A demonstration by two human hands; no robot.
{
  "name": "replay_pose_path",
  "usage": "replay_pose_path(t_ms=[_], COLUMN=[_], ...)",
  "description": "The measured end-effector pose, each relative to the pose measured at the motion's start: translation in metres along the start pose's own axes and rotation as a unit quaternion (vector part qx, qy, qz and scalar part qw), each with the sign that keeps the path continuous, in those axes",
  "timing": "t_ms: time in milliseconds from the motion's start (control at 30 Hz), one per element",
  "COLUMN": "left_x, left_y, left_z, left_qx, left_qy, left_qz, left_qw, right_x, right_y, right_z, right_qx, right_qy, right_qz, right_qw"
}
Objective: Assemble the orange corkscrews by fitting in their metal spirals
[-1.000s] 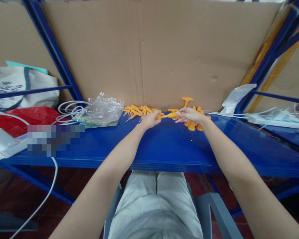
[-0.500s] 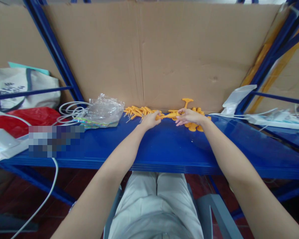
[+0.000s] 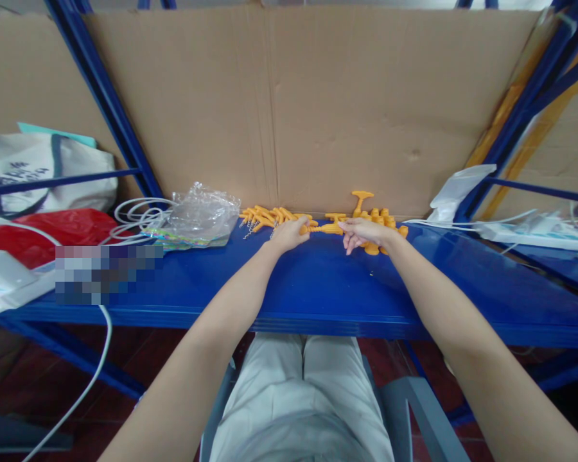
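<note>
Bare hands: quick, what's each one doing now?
Left hand: closed, holding a slim ridged orange plastic piece.
Right hand: at its other end; grip unclear.

An orange piece (image 3: 328, 228) lies across the gap between the left hand (image 3: 289, 235) and right hand (image 3: 365, 231). From that gap, a cardboard panel (image 3: 318, 109) blocks 12 o'clock, an orange pile (image 3: 260, 215) 9 o'clock, clustered orange parts (image 3: 384, 218) 3 o'clock. Toward 6 o'clock, between the forearms (image 3: 236, 298), a hand could pass over the surface (image 3: 318, 289).
</note>
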State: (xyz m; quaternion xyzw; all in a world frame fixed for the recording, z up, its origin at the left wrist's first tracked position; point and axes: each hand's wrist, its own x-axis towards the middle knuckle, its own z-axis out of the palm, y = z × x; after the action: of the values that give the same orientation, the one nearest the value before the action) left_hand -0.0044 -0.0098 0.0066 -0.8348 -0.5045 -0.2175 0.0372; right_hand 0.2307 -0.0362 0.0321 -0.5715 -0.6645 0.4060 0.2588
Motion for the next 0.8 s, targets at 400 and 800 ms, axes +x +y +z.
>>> replay_pose_path(t_ms=[400,800], left_x=[0.0037,-0.0002], left_y=[-0.0053,0.0011], left_z=[0.0002,-0.0011], left_qx=[-0.036,0.014], left_qy=[0.019,0.015], left_qz=[0.005,0.008], left_qw=[0.999,1.000], right_x=[0.0039,0.0003], right_y=[0.0013,-0.0007], right_z=[-0.0025,-0.0035], right_qx=[0.005,-0.014], right_qy=[0.026,0.023], right_qz=[-0.101,-0.089], right_qw=[0.995,0.996])
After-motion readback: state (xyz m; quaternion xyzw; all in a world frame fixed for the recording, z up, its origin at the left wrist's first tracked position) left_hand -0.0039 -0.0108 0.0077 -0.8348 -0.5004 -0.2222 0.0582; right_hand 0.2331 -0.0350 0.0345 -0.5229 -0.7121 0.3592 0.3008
